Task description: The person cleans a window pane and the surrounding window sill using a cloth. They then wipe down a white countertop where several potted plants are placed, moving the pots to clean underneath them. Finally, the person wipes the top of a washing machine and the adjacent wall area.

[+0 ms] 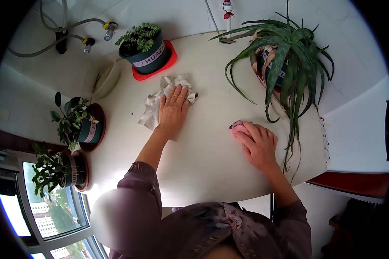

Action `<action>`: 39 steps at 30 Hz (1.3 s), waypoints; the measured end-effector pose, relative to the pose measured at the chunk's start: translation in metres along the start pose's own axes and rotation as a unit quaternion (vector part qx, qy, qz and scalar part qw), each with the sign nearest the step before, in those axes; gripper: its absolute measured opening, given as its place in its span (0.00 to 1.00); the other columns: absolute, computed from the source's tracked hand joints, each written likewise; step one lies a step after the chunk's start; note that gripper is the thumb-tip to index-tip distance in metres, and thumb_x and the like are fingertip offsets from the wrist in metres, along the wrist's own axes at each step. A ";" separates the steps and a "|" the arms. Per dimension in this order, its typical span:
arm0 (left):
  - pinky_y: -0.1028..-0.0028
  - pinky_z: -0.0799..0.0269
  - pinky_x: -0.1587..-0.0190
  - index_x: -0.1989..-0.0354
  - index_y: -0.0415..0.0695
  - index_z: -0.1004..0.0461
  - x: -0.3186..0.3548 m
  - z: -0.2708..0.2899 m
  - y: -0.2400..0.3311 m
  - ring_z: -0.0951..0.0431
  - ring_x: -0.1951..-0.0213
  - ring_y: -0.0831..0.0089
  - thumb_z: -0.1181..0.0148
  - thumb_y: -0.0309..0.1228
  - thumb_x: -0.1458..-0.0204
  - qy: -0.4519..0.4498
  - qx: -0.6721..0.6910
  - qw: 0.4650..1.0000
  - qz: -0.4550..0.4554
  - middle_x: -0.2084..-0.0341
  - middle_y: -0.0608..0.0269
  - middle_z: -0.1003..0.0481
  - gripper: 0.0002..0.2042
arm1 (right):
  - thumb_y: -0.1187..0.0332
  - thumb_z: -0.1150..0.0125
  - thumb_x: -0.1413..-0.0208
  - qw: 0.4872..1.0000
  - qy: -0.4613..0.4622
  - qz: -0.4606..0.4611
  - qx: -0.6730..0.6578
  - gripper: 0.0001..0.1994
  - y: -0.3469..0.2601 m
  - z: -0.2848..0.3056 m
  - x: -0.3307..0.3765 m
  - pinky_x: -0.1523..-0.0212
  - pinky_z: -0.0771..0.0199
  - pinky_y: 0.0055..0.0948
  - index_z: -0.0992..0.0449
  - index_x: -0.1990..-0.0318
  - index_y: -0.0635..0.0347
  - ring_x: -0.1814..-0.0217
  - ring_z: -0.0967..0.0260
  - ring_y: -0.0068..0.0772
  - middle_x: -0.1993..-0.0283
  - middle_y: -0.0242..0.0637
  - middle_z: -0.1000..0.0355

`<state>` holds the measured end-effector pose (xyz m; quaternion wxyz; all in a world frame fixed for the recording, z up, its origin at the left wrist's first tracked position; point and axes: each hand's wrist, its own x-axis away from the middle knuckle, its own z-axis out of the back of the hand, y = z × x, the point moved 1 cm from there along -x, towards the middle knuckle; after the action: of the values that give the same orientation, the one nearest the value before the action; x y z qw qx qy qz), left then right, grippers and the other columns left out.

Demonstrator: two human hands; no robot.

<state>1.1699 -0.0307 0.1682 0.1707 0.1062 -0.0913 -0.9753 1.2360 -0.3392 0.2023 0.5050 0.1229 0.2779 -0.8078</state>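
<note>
My left hand (pixel 174 111) lies flat with its fingers stretched out on a crumpled whitish cloth or paper (pixel 153 105), pressing it against the white tabletop (pixel 203 159). To the right, my right hand (pixel 260 146) is closed around a pink cloth (pixel 238 128) with a dark edge, which rests on the same surface. Beyond the left hand stands a dark green pot (pixel 147 56) with a small-leaved plant, set on a red tray (pixel 170 60). A large aloe plant (pixel 285 52) droops its long leaves over the table close to my right hand.
Two more potted plants, one (pixel 90 129) on a brown saucer and one (pixel 71 169) below it, line the left edge near a window (pixel 56 207). A pale bowl (pixel 106 82) sits at the back left. Hoses with metal fittings (pixel 111 30) hang by the wall.
</note>
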 end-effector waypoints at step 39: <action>0.56 0.53 0.34 0.33 0.50 0.44 -0.125 -0.039 0.003 0.47 0.32 0.60 0.60 0.44 0.39 0.007 -0.010 0.998 -0.068 0.33 0.57 0.45 0.26 | 0.73 0.36 0.69 0.999 -0.014 -0.034 0.000 0.28 0.007 0.002 -0.001 0.51 0.39 0.40 0.25 0.52 0.42 0.47 0.34 0.38 0.42 0.30 0.34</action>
<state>1.2956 0.0048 0.1538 0.1058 0.1176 -0.0731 -0.9847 1.2433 -0.3419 0.2023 0.4811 0.1020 0.2749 -0.8262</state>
